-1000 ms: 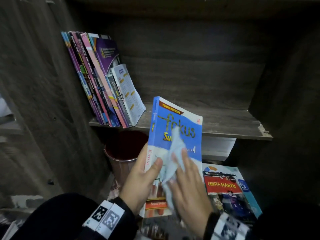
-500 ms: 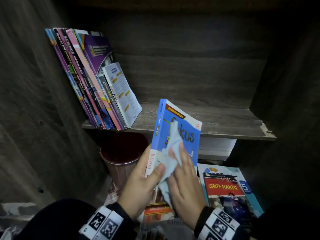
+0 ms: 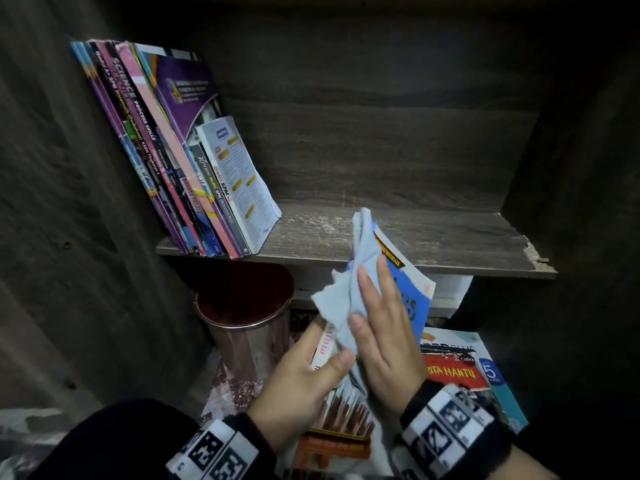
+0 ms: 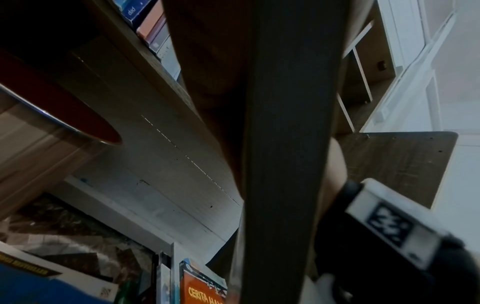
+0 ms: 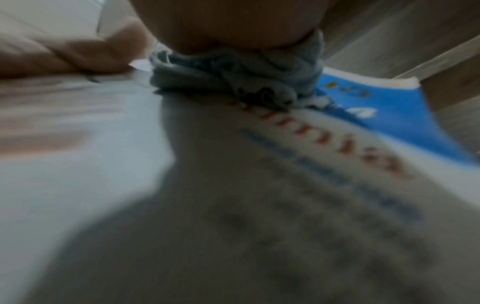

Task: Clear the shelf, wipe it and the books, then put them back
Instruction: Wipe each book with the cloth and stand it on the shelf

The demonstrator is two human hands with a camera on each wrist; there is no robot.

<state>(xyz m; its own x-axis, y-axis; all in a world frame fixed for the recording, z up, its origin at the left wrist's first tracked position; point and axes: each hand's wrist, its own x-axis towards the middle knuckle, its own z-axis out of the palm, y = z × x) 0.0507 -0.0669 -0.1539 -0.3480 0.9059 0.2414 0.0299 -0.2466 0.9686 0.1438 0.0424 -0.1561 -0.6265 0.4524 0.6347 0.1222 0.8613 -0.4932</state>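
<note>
Since earlier, your cloth [image 3: 349, 292] has climbed the blue book [image 3: 412, 299]; keep right hand [image 3: 384, 341] fingers flat, left hand [image 3: 304, 382] gripping its spine.

Dim head view w/ dark, curved corners; right wrist view badly blurred, left wrist shadowy.

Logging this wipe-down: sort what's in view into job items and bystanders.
Job: blue book, gripped by the left hand; cloth pressed on it by the right hand; shelf; leaning books; Cerita Hantu book.
Bystanders: copper bin.
</note>
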